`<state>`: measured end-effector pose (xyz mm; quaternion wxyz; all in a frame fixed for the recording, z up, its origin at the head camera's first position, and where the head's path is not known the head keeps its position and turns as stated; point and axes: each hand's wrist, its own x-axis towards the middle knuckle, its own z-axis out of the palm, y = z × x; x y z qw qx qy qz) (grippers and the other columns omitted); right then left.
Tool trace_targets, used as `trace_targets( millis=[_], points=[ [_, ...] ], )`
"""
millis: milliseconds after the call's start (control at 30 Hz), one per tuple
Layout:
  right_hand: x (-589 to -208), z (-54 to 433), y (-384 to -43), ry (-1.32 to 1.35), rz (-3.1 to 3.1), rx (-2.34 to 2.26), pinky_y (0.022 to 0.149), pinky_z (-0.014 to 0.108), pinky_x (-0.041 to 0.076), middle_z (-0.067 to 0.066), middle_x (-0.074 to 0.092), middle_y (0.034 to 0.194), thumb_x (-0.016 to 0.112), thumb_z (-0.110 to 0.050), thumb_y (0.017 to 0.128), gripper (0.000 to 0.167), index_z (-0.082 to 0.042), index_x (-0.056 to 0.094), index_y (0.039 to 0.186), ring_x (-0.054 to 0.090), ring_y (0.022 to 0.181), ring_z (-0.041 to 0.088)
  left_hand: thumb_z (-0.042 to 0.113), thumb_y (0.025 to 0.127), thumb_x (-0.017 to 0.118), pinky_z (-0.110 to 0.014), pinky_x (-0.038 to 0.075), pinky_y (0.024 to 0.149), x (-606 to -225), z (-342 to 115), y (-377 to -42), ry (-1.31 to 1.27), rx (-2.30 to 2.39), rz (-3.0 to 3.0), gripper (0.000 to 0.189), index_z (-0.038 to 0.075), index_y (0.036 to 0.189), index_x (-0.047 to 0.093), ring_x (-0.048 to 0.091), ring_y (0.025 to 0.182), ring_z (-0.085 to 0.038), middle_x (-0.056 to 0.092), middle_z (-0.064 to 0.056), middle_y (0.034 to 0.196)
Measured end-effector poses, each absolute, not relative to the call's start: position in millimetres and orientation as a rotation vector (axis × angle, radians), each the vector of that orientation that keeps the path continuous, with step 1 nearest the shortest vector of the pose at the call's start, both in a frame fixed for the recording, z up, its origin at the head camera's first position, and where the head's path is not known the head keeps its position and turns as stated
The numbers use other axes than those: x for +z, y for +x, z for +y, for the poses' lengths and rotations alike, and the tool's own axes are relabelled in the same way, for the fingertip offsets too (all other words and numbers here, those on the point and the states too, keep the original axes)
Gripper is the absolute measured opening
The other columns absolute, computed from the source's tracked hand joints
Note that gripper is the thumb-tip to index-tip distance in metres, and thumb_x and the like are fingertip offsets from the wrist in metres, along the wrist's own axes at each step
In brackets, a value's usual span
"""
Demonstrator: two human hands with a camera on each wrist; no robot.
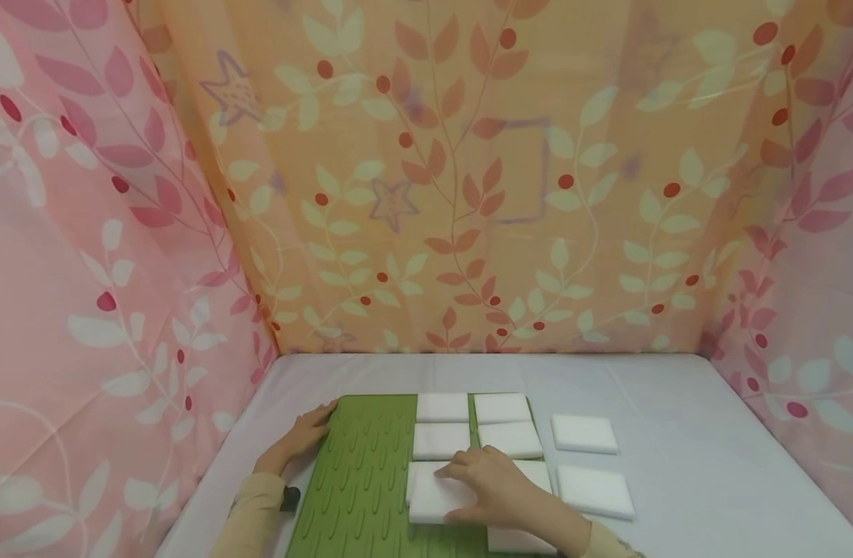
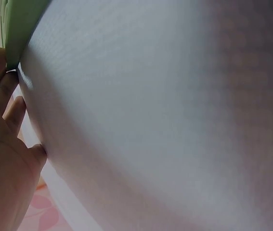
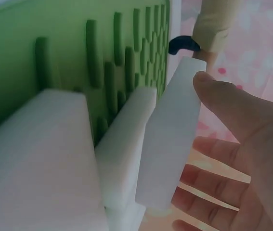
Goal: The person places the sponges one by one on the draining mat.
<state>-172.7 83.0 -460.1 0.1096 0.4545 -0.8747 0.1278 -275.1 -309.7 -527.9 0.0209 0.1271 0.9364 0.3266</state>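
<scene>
My right hand (image 1: 492, 488) pinches a flat white sponge block (image 1: 433, 496) between thumb and fingers. In the right wrist view the thumb rests on one edge of this sponge (image 3: 170, 139), with fingertips along the same side lower down. The sponge overlaps another white block on a green ridged mat (image 1: 364, 465). At the mat's far left corner lies my left hand (image 1: 301, 438), its extended fingers touching the edge. The left wrist view has those fingers (image 2: 16, 113) against the mat's green corner (image 2: 23, 29) and the white tabletop.
Several white blocks (image 1: 440, 440) stand in two columns on the mat's right half. Two more, a far one (image 1: 584, 433) and a near one (image 1: 595, 491), lie on the white table (image 1: 678, 434) right of the mat. Patterned curtains (image 1: 454, 194) enclose the table.
</scene>
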Motion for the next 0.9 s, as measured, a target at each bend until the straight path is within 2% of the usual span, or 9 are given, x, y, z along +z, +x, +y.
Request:
trace_targets(
  millis=[167,400,600,900],
  points=[
    [-464,79,-164,1.363,-2.524,0.344,0.077,0.031,0.047,-0.016,0.059,0.098,0.064,-0.059,0.074,0.051,-0.027,0.064,0.114,0.056,0.093,0.006,0.005,0.087,0.044,-0.071,0.002,0.102,-528,-310,-276,0.399,1.0,2.908,0.055,-0.004,0.14,0.033,0.024,0.132,-0.05,0.033,-0.032,0.14],
    [-473,75,-159,1.397,-2.483,0.316,0.075,0.026,0.046,-0.016,0.058,0.094,0.064,-0.059,0.074,0.051,-0.026,0.064,0.113,0.053,0.085,0.004,0.003,0.087,0.044,-0.072,0.002,0.101,-529,-312,-276,0.389,0.989,2.912,0.055,-0.003,0.14,0.034,0.023,0.132,-0.05,0.034,-0.031,0.141],
    [-478,73,-155,1.416,-2.508,0.304,0.079,0.029,0.046,-0.015,0.057,0.096,0.064,-0.058,0.075,0.049,-0.026,0.064,0.113,0.053,0.088,0.004,0.004,0.087,0.044,-0.071,0.002,0.102,-529,-311,-277,0.374,0.996,2.903,0.056,-0.002,0.141,0.033,0.023,0.133,-0.049,0.034,-0.029,0.142],
    [-487,72,-153,1.434,-2.509,0.226,0.078,0.027,0.044,-0.011,0.057,0.1,0.062,-0.06,0.076,0.053,-0.023,0.063,0.113,0.052,0.089,0.006,0.004,0.086,0.045,-0.071,0.003,0.101,-528,-311,-276,0.383,0.995,2.907,0.056,-0.003,0.141,0.033,0.024,0.132,-0.049,0.034,-0.03,0.141]
  ],
)
